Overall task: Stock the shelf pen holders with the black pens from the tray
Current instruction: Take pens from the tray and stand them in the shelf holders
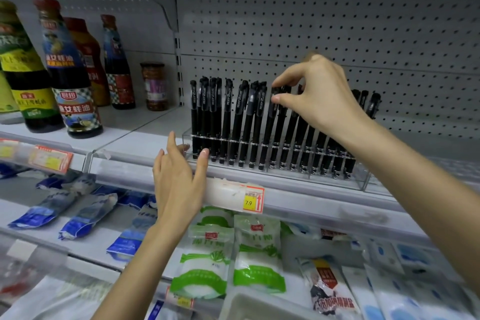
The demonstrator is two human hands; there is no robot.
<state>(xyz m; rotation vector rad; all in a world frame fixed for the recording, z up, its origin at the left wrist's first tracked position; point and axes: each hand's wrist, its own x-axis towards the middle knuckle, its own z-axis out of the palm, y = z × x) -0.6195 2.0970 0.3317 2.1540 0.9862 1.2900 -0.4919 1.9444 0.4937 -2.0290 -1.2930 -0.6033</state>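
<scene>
Black pens (225,122) in clear holder (362,176)

Right hand (319,96) pinch-tight on black pen (267,132) (left hand (176,179) at holder (362,176))

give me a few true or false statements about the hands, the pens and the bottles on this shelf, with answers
1. The right hand pinches the cap end of a black pen standing in the clear pen holder. True.
2. The left hand grips a pen. False: its fingers are straight, at the holder's left end, and hold nothing.
3. The sauce bottles stand to the right of the pens. False: they stand to the left.
4. The yellow price tag below the holder reads 7.9. True.
</scene>
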